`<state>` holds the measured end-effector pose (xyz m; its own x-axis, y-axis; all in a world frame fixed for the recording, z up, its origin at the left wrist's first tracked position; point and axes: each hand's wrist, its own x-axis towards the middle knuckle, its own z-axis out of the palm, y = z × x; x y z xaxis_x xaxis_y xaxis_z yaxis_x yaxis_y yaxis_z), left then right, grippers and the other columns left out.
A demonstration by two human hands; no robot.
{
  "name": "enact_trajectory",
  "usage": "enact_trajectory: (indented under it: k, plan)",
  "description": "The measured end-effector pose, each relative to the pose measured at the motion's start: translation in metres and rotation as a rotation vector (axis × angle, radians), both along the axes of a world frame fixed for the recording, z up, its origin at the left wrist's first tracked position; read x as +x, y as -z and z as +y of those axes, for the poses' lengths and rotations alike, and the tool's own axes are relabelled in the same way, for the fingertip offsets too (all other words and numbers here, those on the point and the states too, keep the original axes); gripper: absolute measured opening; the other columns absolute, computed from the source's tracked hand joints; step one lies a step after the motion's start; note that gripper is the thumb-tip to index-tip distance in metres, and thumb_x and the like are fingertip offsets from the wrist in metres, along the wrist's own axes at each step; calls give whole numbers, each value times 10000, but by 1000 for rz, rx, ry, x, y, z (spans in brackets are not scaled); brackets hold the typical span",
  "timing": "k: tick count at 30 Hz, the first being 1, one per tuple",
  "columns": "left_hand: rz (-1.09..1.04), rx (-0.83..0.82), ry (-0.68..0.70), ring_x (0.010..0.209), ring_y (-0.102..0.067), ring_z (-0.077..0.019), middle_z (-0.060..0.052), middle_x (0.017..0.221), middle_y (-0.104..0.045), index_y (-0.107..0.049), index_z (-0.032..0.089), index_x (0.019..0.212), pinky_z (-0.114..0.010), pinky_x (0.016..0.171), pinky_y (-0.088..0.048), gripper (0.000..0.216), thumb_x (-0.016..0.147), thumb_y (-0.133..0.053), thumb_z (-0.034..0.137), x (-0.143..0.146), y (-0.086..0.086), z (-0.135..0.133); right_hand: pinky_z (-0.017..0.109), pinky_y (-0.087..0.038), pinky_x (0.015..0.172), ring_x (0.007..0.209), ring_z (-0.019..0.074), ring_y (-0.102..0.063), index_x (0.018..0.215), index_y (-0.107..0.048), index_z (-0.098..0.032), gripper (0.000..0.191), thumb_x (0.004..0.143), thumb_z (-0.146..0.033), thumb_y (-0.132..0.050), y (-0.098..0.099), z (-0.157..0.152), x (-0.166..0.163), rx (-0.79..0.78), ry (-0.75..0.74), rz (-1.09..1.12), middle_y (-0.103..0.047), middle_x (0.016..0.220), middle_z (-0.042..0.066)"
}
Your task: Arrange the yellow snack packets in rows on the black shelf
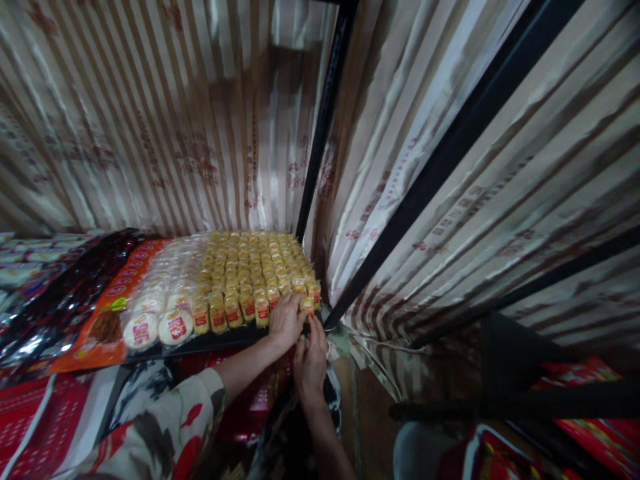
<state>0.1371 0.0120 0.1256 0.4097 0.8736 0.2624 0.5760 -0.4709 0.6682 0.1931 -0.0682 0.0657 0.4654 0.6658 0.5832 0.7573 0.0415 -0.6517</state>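
Several rows of small yellow snack packets (250, 267) with red labels stand packed on a dark shelf (215, 341). My left hand (285, 321) is closed around one yellow packet (307, 305) at the front right corner of the rows. My right hand (310, 363) is just below it, fingers curled up against the same packet and the shelf edge. Round white cakes in clear wrap (157, 313) lie to the left of the yellow rows.
A black metal post (325, 120) rises from the shelf's right corner, and black bars (450, 153) slant across the right. Striped shiny sheeting (150, 120) lines the back and sides. Orange and dark snack bags (75, 293) lie at left; red packaging (595, 427) sits low right.
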Motion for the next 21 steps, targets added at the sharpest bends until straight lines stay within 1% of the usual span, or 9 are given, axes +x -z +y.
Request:
enact_trajectory:
  k: [2, 4, 7, 9, 13, 16, 18, 21]
  plan:
    - [69, 57, 6, 1019, -512, -216, -72, 1043, -595, -550, 186, 1086, -348, 897, -425, 272, 814, -542, 186, 3, -1, 2, 522, -438, 891, 1200, 304, -456, 1356, -378, -283, 492, 867, -231, -369, 8, 6, 5, 34, 2, -24, -497, 1288, 136]
    - [114, 93, 11, 1032, -500, -230, -80, 1050, -592, -548, 178, 1106, -353, 895, -426, 288, 819, -529, 185, 5, 1, 4, 523, -453, 876, 1196, 310, -462, 1366, -367, -281, 506, 863, -223, -371, 15, 11, 10, 41, -2, -47, -493, 1293, 140]
    - [160, 104, 6, 1068, -478, -248, -87, 1075, -580, -533, 181, 1148, -369, 906, -423, 322, 827, -510, 192, 8, 4, 7, 523, -470, 853, 1180, 319, -476, 1368, -366, -260, 518, 853, -204, -371, 21, 18, 14, 37, 2, -78, -488, 1291, 152]
    - [162, 86, -9, 1093, -469, -251, -95, 1124, -551, -493, 177, 1206, -374, 922, -421, 375, 831, -492, 187, 11, 6, 8, 526, -473, 844, 1169, 322, -484, 1363, -371, -269, 520, 848, -195, -371, 23, 22, 16, 44, 2, -91, -485, 1289, 156]
    - [92, 21, -23, 1062, -502, -228, -110, 1194, -463, -378, 162, 1307, -344, 896, -455, 482, 830, -445, 143, 13, 9, 7, 530, -467, 841, 1154, 339, -486, 1352, -388, -266, 513, 841, -223, -412, 24, 26, 17, 46, -18, -99, -471, 1274, 184]
    - [-3, 31, 0, 1085, -491, -208, -96, 1215, -401, -336, 205, 1329, -336, 906, -458, 505, 836, -420, 136, 8, 14, 4, 537, -461, 833, 1130, 350, -495, 1349, -386, -298, 526, 829, -249, -454, 23, 26, 15, 28, -13, -69, -469, 1263, 181]
    - [-52, 54, 35, 1091, -487, -200, -92, 1223, -378, -358, 224, 1313, -350, 924, -455, 475, 847, -391, 136, 3, 19, 1, 551, -449, 837, 1138, 362, -485, 1355, -366, -324, 552, 819, -255, -477, 23, 26, 14, 16, -9, -64, -463, 1272, 173]
    - [-76, 66, 111, 1091, -491, -196, -102, 1234, -384, -435, 202, 1255, -358, 952, -447, 422, 847, -361, 119, -4, 25, -2, 547, -438, 854, 1157, 365, -463, 1377, -329, -317, 591, 813, -266, -499, 23, 26, 12, -4, -5, -102, -462, 1274, 176]
